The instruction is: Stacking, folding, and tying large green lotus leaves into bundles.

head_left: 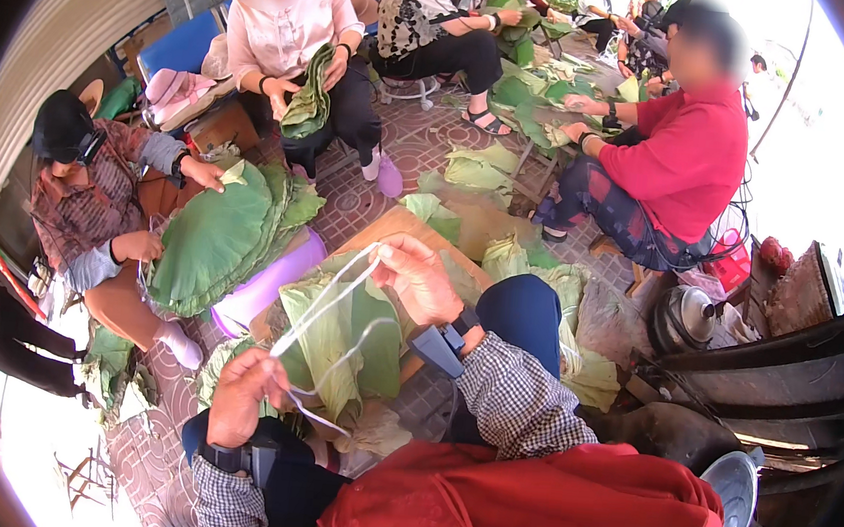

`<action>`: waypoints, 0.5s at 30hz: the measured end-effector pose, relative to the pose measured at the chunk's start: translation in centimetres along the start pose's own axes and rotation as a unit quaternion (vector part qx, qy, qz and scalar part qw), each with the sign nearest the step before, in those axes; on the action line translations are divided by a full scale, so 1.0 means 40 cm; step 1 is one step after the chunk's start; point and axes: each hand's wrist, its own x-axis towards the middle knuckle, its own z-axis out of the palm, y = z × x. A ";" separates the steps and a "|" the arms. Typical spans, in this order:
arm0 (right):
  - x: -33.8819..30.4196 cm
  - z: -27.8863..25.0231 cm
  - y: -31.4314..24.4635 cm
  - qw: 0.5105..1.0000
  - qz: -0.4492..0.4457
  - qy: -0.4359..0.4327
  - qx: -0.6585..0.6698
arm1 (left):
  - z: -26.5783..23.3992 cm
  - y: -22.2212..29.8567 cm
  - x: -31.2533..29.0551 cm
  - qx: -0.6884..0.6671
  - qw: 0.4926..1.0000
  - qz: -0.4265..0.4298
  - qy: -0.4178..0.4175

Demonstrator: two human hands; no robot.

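A white string (322,315) is stretched in a loop between my two hands, above my lap. My right hand (418,281), the higher and farther one, pinches its upper end between thumb and fingertips. Lower and to the left, my left hand (242,393) is closed on the string, and a loose tail curls down beside it. Beneath the string lies a pile of large folded green leaves (375,345), which look like lotus leaves, on a brown wooden board (395,226). Neither hand touches the leaves.
On my left a person holds a stack of round leaves (213,240); ahead, another holds a folded bundle (308,98). A person in red (667,164) sits to the right. A metal kettle (686,317) stands at right. Leaves lie on the patterned paving (344,181).
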 end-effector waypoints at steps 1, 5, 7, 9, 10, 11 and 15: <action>-0.003 -0.004 0.014 0.999 0.027 0.006 -0.031 | -0.022 0.020 -0.014 -0.026 0.998 0.043 0.025; -0.017 -0.016 0.089 0.969 0.048 -0.003 -0.241 | -0.151 0.107 -0.099 -0.122 0.952 0.206 0.192; -0.021 -0.031 0.124 0.940 0.121 -0.004 -0.320 | -0.239 0.132 -0.165 -0.114 0.897 0.327 0.274; -0.029 -0.052 0.149 0.869 0.144 -0.063 -0.469 | -0.332 0.160 -0.274 -0.014 0.855 0.393 0.338; -0.036 -0.062 0.169 0.846 0.155 -0.067 -0.506 | -0.378 0.169 -0.331 0.027 0.828 0.393 0.399; -0.040 -0.070 0.191 0.803 0.143 -0.082 -0.573 | -0.415 0.161 -0.390 0.057 0.794 0.397 0.457; -0.043 -0.088 0.271 0.706 0.176 -0.086 -0.681 | -0.558 0.052 -0.575 0.141 0.700 0.330 0.617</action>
